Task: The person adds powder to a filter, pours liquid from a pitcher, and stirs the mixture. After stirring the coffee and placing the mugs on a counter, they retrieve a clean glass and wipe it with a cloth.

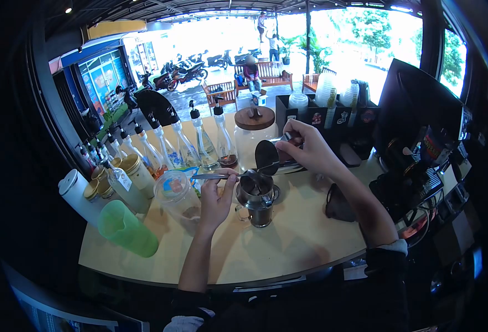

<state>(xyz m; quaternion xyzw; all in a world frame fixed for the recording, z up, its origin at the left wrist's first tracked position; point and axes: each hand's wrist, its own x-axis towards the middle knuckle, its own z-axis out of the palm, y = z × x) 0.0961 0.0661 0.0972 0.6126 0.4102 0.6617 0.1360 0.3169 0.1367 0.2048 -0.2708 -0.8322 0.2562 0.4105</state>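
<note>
At the centre of the frame, in the head view, a small metal pitcher (pixel 256 200) stands upright on the pale curved counter (pixel 288 243), its handle turned toward the lower left. The left hand (pixel 217 200) sits just to the left of the pitcher, fingers closed around the handle of a long metal spoon (pixel 213 176), which lies roughly level with its bowl end reaching over the pitcher's mouth. The right hand (pixel 305 148), right of centre and slightly higher, is clamped on a metal tool with a dark round scoop or lid (pixel 267 156) held tilted above the pitcher; exactly what this tool is cannot be told. Behind the pitcher, upper centre, stands a white jar with a wooden lid (pixel 254 133). Left of it, a row of clear syrup bottles with black pump tops (pixel 188 141) curves toward the left edge of the frame. Just left of the left hand stands a clear plastic cup (pixel 178 200), upright, and further to the lower left a green plastic cup (pixel 126 228) stands tilted in the fisheye view. A white cylindrical container (pixel 76 196) and gold-lidded jars (pixel 136 171) stand at the far left of the counter. A dark object (pixel 339 205) rests on the counter under the right forearm. At the upper right, stacked cups sit in a black organiser (pixel 324 108), beside a dark monitor back (pixel 421 105).
</note>
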